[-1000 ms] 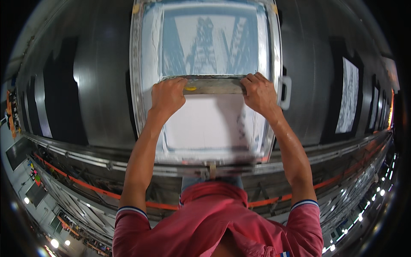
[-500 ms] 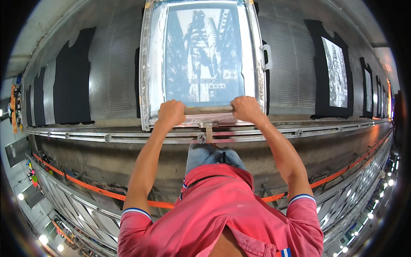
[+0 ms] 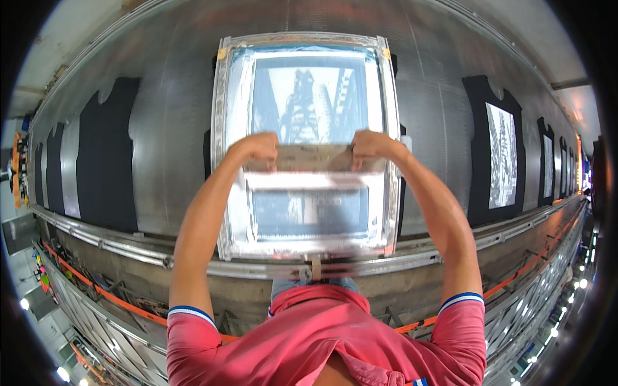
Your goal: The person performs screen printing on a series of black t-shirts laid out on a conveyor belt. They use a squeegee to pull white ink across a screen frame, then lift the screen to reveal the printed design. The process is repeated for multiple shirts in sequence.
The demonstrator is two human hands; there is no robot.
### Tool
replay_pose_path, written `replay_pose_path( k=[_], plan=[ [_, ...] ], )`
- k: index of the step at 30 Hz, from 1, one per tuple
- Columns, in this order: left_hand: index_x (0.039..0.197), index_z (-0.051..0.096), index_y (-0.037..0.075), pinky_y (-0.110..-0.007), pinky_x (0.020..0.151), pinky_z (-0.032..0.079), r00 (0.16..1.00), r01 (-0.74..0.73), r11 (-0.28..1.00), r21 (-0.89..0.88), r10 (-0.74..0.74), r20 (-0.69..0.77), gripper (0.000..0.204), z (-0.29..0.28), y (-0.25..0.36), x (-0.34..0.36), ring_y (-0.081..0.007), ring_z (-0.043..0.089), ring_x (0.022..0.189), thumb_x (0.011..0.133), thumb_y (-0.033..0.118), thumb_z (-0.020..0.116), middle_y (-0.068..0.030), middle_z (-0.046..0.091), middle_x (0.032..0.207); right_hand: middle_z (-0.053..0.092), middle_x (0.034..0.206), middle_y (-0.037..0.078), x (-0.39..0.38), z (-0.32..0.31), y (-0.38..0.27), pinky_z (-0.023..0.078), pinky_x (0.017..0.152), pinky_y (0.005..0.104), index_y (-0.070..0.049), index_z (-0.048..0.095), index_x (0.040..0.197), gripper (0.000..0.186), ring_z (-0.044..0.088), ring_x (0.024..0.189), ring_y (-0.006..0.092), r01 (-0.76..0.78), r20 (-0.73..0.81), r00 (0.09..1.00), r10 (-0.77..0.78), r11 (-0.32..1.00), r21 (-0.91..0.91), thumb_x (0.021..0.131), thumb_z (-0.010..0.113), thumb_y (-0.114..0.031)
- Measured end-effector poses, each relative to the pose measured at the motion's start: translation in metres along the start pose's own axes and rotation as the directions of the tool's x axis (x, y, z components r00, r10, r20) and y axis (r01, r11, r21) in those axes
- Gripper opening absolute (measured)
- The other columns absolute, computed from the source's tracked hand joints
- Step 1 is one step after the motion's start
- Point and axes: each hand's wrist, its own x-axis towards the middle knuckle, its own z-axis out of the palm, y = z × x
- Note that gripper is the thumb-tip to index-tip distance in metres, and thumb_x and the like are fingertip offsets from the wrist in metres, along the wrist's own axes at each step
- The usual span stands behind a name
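A wide squeegee [image 3: 314,157] with a wood-like handle lies crosswise over the middle of a screen-printing frame [image 3: 390,206]. My left hand [image 3: 259,149] is closed around its left end, and my right hand [image 3: 371,148] grips its right end. Beyond the squeegee, the mesh [image 3: 312,106] carries a blue-and-white figure picture. A bright white band runs along the squeegee's near side, and motion blurs it. Black cloth edges [image 3: 207,151] show beside the frame; whatever lies beneath the screen is hidden.
On the long metal table [image 3: 174,128], a plain black shirt [image 3: 108,154] lies to the left, with smaller-looking ones past it. Right of the frame lies a black shirt with a white print [image 3: 496,151], followed by several more. A metal rail [image 3: 257,269] borders the near edge.
Both hands have pushed the squeegee away from me, from the screen's near end to its middle. The view has shifted too, so the whole frame and table sit lower in the picture.
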Motion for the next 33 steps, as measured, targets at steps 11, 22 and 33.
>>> replay_pose_path(
  k=[11, 22, 33],
  plan=[
    [0.098, 0.077, 0.009, -0.048, 0.078, 0.054, 0.672, 0.088, 0.910, 0.405, 0.245, -0.698, 0.032, -0.148, 0.065, -0.006, -0.0383, 0.068, 0.085, 0.070, 0.008, 0.062, -0.0199, 0.071, 0.089, 0.072, 0.090, 0.019, 0.025, -0.119, 0.033, 0.056, 0.079, 0.0457, -0.011, 0.075, 0.097, 0.027, 0.070, 0.086, 0.0360, -0.127, -0.812, 0.555, -0.181, 0.946, -0.297, 0.074, 0.061, -0.013],
    [0.099, 0.078, 0.016, -0.045, 0.067, 0.054, 0.679, 0.026, 0.955, 0.296, 0.201, -0.706, 0.035, -0.064, 0.027, -0.067, -0.0342, 0.069, 0.073, 0.071, 0.005, 0.061, -0.0135, 0.071, 0.082, 0.069, 0.085, 0.007, -0.032, -0.046, -0.033, 0.056, 0.069, 0.0386, -0.008, 0.073, 0.092, 0.014, 0.069, 0.076, 0.0278, -0.049, -0.742, 0.629, -0.231, 0.941, -0.334, 0.078, 0.069, -0.005],
    [0.098, 0.073, 0.011, -0.040, 0.067, 0.057, 0.700, -0.181, 0.971, 0.160, 0.241, -0.672, 0.031, 0.107, 0.001, -0.100, -0.0296, 0.071, 0.084, 0.071, 0.000, 0.061, -0.0067, 0.074, 0.102, 0.062, 0.082, 0.013, -0.074, 0.121, -0.054, 0.053, 0.085, 0.0428, -0.004, 0.063, 0.081, 0.012, 0.063, 0.083, 0.0326, 0.054, -0.693, 0.700, -0.175, 0.980, -0.193, 0.069, 0.064, -0.004]
  ],
)
